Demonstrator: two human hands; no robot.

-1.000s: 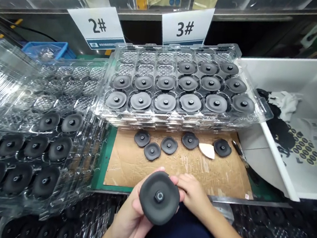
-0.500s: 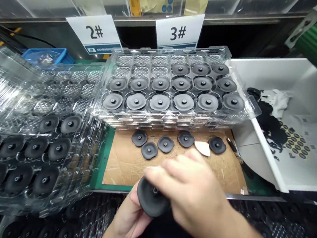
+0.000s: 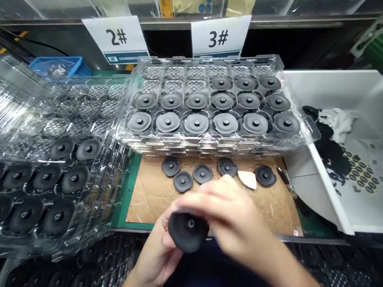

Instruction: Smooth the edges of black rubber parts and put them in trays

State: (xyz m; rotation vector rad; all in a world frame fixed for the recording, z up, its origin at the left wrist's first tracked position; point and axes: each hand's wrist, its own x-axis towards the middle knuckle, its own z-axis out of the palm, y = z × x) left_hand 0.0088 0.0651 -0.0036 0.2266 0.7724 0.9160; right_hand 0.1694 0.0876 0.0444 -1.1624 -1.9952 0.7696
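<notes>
A round black rubber disc (image 3: 186, 233) with a small metal hub in its middle is held close to me, low in the centre of the head view. My left hand (image 3: 158, 255) cups it from below and behind. My right hand (image 3: 234, 222) lies over its top edge, fingers curled against the disc, somewhat blurred. Several loose black discs (image 3: 183, 181) lie on a brown cardboard sheet (image 3: 274, 208) just beyond my hands, along with a small white piece (image 3: 247, 179).
A clear blister tray (image 3: 303, 135) under the "3#" sign (image 3: 219, 37) holds several grey discs. Stacked clear trays (image 3: 6, 214) with black discs fill the left, below a "2#" sign (image 3: 120, 38). A white bin (image 3: 356, 93) with scraps stands right. A blue crate (image 3: 57, 64) sits far left.
My right hand came from beside the disc up over its top and now covers part of it. The disc tilted so its face points more forward; my left hand kept hold.
</notes>
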